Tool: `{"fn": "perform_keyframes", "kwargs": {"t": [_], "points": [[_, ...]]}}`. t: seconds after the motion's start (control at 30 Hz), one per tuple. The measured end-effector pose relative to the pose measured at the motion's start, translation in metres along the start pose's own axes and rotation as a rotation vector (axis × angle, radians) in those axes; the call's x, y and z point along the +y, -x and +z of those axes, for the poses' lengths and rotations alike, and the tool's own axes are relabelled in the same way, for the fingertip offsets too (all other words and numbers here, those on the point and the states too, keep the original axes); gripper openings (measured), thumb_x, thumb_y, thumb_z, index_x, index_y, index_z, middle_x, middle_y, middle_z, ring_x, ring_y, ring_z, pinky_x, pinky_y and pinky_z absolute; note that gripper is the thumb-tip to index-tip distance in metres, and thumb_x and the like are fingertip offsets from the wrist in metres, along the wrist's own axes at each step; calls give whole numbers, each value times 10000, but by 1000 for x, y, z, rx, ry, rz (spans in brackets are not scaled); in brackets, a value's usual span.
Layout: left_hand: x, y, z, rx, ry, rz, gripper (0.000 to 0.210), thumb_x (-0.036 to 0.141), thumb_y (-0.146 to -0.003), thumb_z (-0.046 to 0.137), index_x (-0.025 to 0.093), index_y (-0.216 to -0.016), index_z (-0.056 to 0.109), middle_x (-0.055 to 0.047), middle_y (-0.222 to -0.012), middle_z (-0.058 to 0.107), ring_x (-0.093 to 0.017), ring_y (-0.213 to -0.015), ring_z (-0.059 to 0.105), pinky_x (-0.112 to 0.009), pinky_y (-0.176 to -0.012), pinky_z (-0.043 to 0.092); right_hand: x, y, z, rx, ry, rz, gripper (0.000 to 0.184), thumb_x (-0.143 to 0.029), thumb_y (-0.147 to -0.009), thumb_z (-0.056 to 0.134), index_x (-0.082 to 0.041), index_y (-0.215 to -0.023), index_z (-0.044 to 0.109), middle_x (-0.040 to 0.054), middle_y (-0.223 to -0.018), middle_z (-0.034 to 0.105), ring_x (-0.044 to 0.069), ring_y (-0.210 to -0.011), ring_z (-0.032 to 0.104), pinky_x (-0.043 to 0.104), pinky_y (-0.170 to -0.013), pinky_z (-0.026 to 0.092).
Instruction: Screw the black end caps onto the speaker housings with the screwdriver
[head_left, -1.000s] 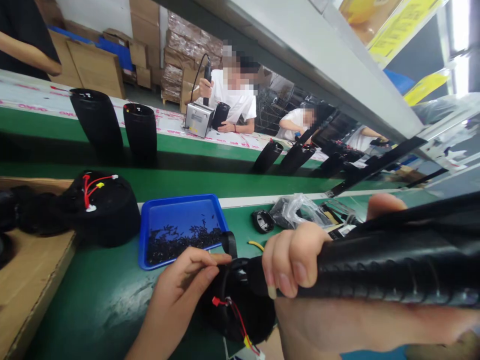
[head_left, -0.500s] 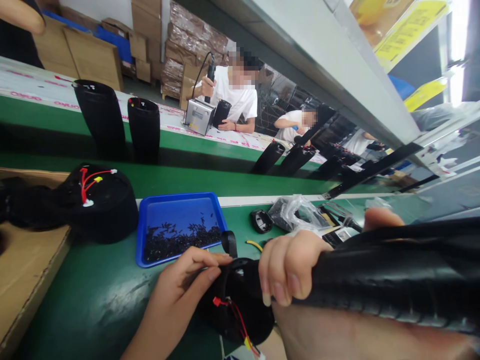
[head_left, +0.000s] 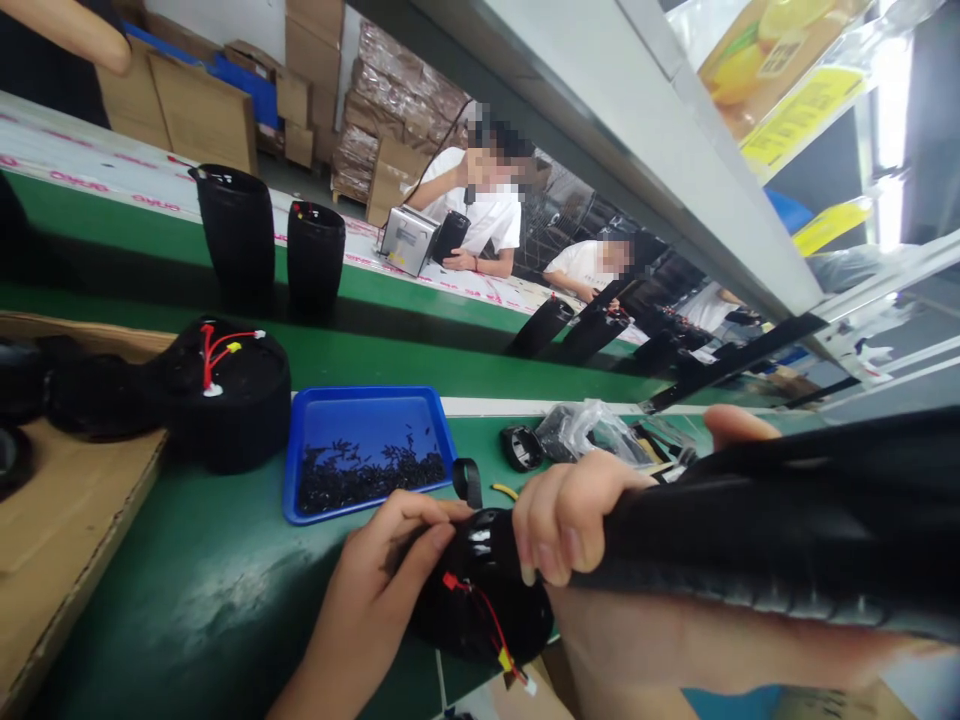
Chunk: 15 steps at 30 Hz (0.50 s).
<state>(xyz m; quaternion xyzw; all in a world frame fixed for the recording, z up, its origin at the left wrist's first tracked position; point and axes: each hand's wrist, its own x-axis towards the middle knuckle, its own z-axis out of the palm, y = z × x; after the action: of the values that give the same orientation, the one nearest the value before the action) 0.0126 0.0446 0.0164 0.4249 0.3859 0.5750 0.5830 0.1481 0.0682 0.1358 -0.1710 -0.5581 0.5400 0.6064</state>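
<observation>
Hands: L (head_left: 390,560) & R (head_left: 570,520) on black housing (head_left: 480,600).

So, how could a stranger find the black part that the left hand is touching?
On the green bench, go below the blue tray. The round black part lies under the left hand; unlike the other black pieces here, its red wire ends in a yellow tag.

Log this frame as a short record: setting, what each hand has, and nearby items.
setting: green workbench on an assembly line, other people at work beyond
left hand: fingers on the black round part with red wires
right hand: closed around a black power tool
nearby: blue tray of small dark screws, second black part, plastic bag
</observation>
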Motion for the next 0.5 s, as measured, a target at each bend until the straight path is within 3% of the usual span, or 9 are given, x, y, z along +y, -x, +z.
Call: {"fn": "perform_keyframes", "kwargs": {"t": [0.03, 0.1, 0.23, 0.5], "points": [[0, 0, 0, 1, 3, -3, 97, 324, -953, 616, 251, -898, 649, 29, -1059, 788, -111, -1006, 736, -150, -877, 563, 1, 1, -2, -42, -3, -45, 717, -854, -922, 215, -382, -1353, 539, 78, -747, 638, 228, -605, 609, 368, -570, 530], [1, 0, 0, 4, -2, -5, 105, 325, -955, 610, 241, -905, 646, 18, -1056, 786, -123, -1012, 734, -170, -880, 565, 3, 3, -6, -76, 2, -92, 649, -784, -965, 294, -344, -1402, 487, 88, -789, 646, 230, -634, 625, 372, -596, 544], [4, 1, -1, 5, -56, -27, 110, 326, -975, 589, 249, -928, 652, 16, -1095, 774, -124, -1038, 719, -183, -907, 550, 8, 4, -4, -11, 1, -98, 510, -655, -981, 486, -336, -1378, 511, 77, -752, 651, 238, -575, 611, 381, -554, 543], [2, 3, -1, 17, -114, 11, 120, 334, -973, 579, 267, -924, 666, 30, -1067, 774, -111, -955, 728, -146, -799, 543, 21, -9, 10, -45, 8, -40, 495, -713, -918, 543, -366, -1267, 602, 19, -645, 610, 176, -432, 513, 290, -420, 477]]}}
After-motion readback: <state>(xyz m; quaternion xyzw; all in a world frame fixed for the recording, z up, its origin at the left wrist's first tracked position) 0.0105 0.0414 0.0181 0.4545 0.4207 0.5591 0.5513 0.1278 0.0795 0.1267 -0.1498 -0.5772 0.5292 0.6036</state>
